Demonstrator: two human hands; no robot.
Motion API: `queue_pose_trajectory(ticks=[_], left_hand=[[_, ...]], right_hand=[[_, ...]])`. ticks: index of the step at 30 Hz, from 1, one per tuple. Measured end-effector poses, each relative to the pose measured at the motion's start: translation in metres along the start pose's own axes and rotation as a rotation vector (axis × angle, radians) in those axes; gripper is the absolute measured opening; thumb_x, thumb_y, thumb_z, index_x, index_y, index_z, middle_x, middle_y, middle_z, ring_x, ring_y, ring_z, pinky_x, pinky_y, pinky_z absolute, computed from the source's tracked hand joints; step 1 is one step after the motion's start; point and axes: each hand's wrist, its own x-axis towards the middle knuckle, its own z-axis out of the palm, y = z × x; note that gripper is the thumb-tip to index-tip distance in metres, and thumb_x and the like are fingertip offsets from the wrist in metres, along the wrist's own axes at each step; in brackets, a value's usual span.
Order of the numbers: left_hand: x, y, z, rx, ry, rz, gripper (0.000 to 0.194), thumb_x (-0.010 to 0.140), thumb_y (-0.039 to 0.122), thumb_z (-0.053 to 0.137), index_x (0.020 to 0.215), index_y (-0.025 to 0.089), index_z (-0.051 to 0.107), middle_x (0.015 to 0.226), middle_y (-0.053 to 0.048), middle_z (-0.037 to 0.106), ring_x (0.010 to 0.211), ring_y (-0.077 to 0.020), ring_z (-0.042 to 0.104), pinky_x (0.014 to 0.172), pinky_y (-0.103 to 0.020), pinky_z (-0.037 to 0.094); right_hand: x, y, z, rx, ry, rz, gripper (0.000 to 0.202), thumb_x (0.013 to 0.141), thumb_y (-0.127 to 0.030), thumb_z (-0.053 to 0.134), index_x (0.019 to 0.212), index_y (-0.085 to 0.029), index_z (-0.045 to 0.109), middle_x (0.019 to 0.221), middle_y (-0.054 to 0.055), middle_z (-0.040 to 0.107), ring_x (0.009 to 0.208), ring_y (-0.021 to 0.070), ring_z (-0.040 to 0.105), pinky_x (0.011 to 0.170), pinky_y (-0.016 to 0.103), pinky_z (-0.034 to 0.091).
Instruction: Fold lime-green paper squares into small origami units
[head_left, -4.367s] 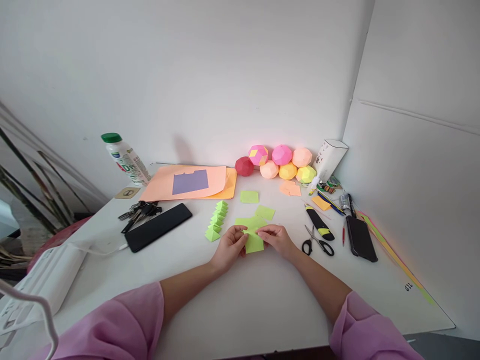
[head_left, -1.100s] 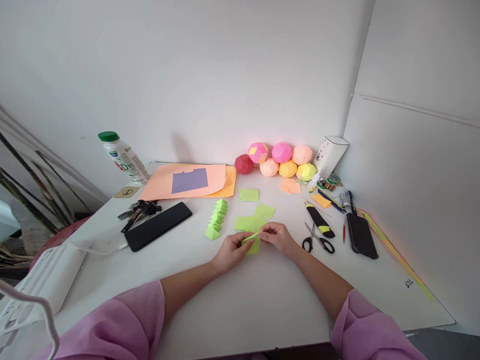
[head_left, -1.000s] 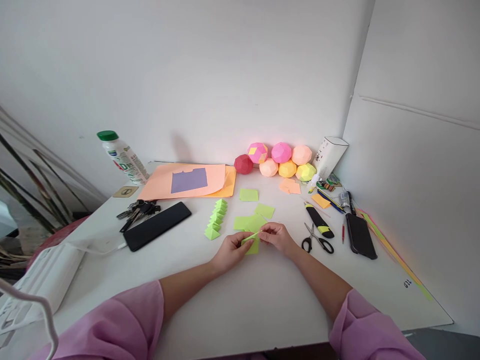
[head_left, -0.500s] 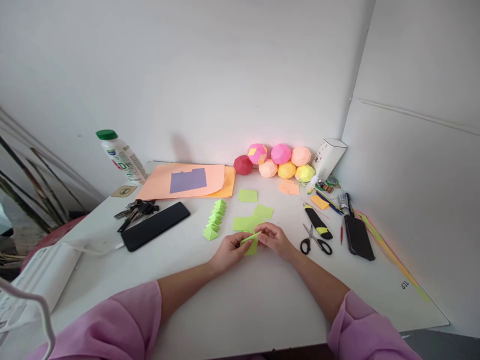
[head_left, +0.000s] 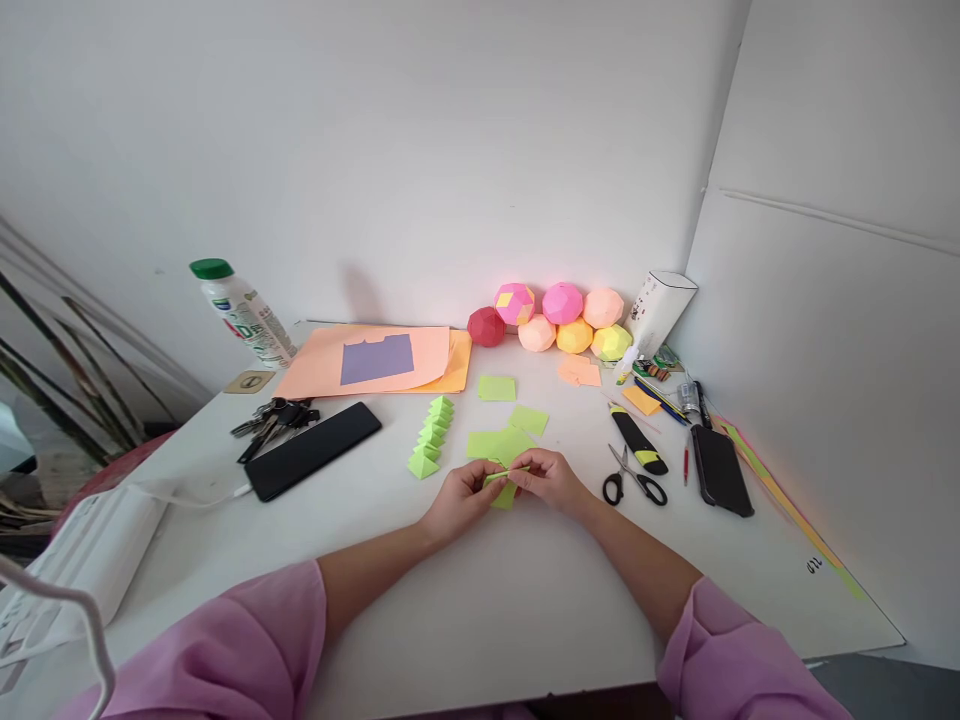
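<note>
My left hand (head_left: 461, 497) and my right hand (head_left: 551, 482) meet over the middle of the white table, fingertips pinching a small folded green paper (head_left: 496, 477) between them. Another green piece (head_left: 505, 496) shows just below the fingers. Flat green paper squares (head_left: 495, 443) lie right behind my hands, with one (head_left: 529, 419) to the right and one (head_left: 497, 388) farther back. To the left stands a row of folded green paper pieces (head_left: 430, 437), touched by neither hand.
Scissors (head_left: 634, 478), a cutter (head_left: 638, 438) and a phone (head_left: 721, 470) lie at the right. Faceted paper balls (head_left: 562, 303) sit by the wall. Keys (head_left: 274, 420), a black power bank (head_left: 313, 452), orange sheets (head_left: 315, 360) and a bottle (head_left: 251, 320) are at the left.
The green paper between my fingers has tipped and now looks like a thin strip. My right fingertips have shifted slightly along it. The view has moved a little.
</note>
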Motion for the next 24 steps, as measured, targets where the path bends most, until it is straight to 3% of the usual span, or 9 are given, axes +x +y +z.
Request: queue_pose_trajectory(ticks=[9,24], left_hand=[[0.0001,-0.0006,-0.0007,-0.046,0.010,-0.039,0.033,0.073,0.047,0.062,0.079,0.014,0.058,0.048,0.006,0.045,0.041,-0.0065,0.037,0.041,-0.019,0.027],[-0.0005,-0.0028,-0.0015,-0.055,-0.020,-0.029,0.034,0.075,0.049,0.059,0.072,0.015,0.055,0.051,0.005,0.049,0.042,-0.0064,0.038,0.040,-0.019,0.029]], right_hand=[[0.0008,0.0032,-0.0009,0.050,0.015,0.026,0.022,0.073,-0.037,0.067,0.078,-0.016,0.063,0.068,0.000,0.064,0.058,0.0138,0.063,0.057,0.027,0.051],[0.0014,0.0042,-0.0014,0.044,0.003,0.026,0.022,0.072,-0.038,0.067,0.077,-0.016,0.063,0.064,0.000,0.064,0.056,0.0131,0.061,0.056,0.026,0.049]])
